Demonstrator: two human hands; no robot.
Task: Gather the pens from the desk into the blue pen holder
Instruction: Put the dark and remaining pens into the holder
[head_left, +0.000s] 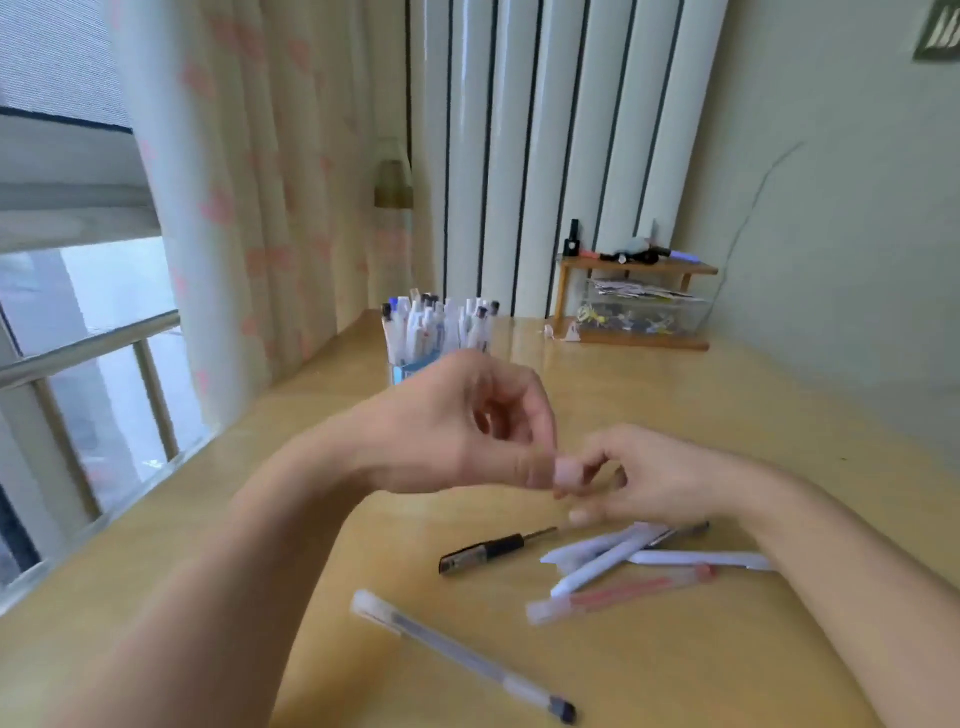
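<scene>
**Full holder, scattered pens: where this could slip**

The holder (410, 370), at 12 o'clock behind the hands, is already packed with pens, so my guess is that another pushed in could jam, tip the holder or flick a neighbour out. Loose pens lie on the bench (727, 415) at 5 to 6 o'clock: a black pen (488, 554), a clear pen (462, 656), a red pen (623, 592) and a crossed heap of white pens (613, 556). Grabbing at the heap could roll one toward the near edge. The frame is blurred, so fine contact is hard to read.

The left hand (467, 431) is curled loosely, fingers bent toward the thumb, and looks empty. The right hand (639, 478) is also curled, its fingertips just above the white pens and meeting the left thumb at centre. Whether either pinches anything I cannot tell.
</scene>
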